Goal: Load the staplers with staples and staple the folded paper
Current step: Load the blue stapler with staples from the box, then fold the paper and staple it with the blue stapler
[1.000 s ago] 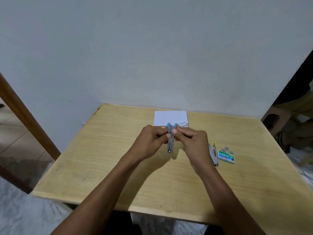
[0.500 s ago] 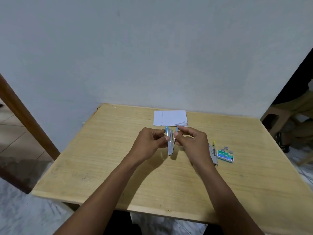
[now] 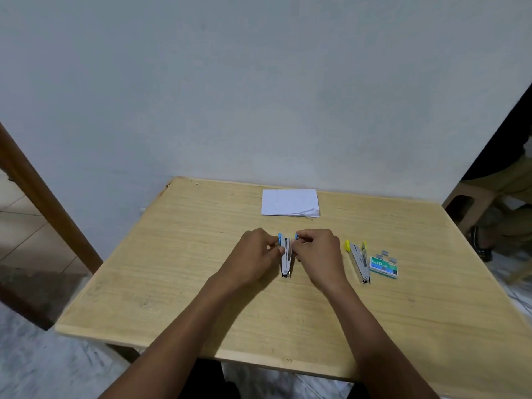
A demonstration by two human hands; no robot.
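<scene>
The blue stapler is at the middle of the table, hinge end toward me, its two arms spread in a narrow V. My left hand pinches the left arm near its blue tip with thumb and curled fingers, and my right hand pinches the right arm the same way. I cannot tell whether a strip already lies in the channel. The risk I see is my grip slipping on the thin metal: the arms could snap together on a fingertip, or a strip could seat crooked and jam. Reaching right for more staples, my forearm could also brush the yellow stapler, which lies open just beside the staple box, and scatter the loose strips behind the box. By my count there are two staplers, one blue and one yellow, one green box, what look like three loose strips, and one stack of folded paper near the far edge, well apart from my hands.
</scene>
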